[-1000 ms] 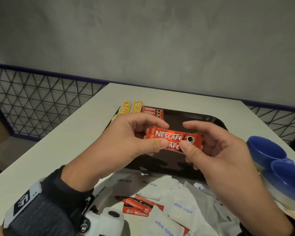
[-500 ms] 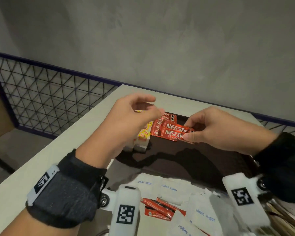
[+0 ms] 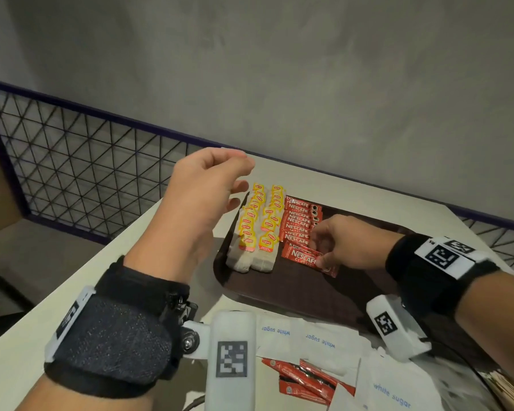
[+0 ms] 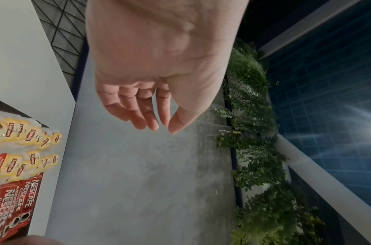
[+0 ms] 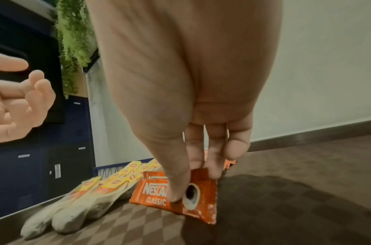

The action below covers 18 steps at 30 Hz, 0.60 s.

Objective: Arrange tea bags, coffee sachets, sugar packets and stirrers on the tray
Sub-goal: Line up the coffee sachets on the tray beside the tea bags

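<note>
Right hand [image 3: 346, 246] pinches a coffee sachet [image 3: 304, 256] on the tray [image 3: 294, 287], at the near end of the sachet row, beside the tea bags [image 3: 257, 229]. Left hand [image 3: 204, 192] hovers beyond, fingers loosely curled, empty.

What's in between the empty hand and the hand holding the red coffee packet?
The two rows of yellow-tagged tea bags and the column of red coffee sachets, on the tray. The head view shows it best.

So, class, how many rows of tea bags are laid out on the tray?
2. The left row runs along the left edge of the tray. The right row lies beside it, next to the coffee sachets. No further row shows.
</note>
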Tool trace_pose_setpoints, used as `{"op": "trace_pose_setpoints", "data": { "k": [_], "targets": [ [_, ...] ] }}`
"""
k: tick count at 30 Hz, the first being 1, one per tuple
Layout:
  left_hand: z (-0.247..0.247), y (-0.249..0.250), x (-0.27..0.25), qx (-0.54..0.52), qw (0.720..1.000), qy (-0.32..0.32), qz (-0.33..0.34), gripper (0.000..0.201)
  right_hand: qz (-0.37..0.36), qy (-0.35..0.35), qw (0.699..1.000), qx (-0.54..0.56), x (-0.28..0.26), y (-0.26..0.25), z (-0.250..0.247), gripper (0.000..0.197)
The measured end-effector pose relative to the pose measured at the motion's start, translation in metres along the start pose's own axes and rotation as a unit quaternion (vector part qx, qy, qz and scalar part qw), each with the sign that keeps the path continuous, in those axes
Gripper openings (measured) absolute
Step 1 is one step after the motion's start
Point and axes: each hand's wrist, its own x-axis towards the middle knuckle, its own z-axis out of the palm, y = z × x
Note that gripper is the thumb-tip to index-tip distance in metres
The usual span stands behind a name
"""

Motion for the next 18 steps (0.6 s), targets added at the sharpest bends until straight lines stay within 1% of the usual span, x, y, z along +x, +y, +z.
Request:
{"op": "trace_pose_setpoints", "data": {
  "k": [9, 14, 18],
  "targets": [
    [0.0023, 0.0028, -0.0024, -0.02, 1.0, -0.009, -0.003, 0.004, -0.009, 0.019, 0.996, -0.082, 0.0075, -0.005, -0.0016, 0.025],
    [0.0046, 0.0025, -0.0043, -0.02, 1.0, -0.012, -0.008, 0.003, -0.009, 0.033, 0.995, -0.095, 0.0093, -0.0046, 0.0001, 0.033],
    [0.0066, 0.0019, -0.0055, -0.019, 1.0, -0.013, -0.011, 0.002, -0.016, 0.037, 0.995, -0.093, 0.0099, -0.0024, 0.0011, 0.032]
  ]
}}
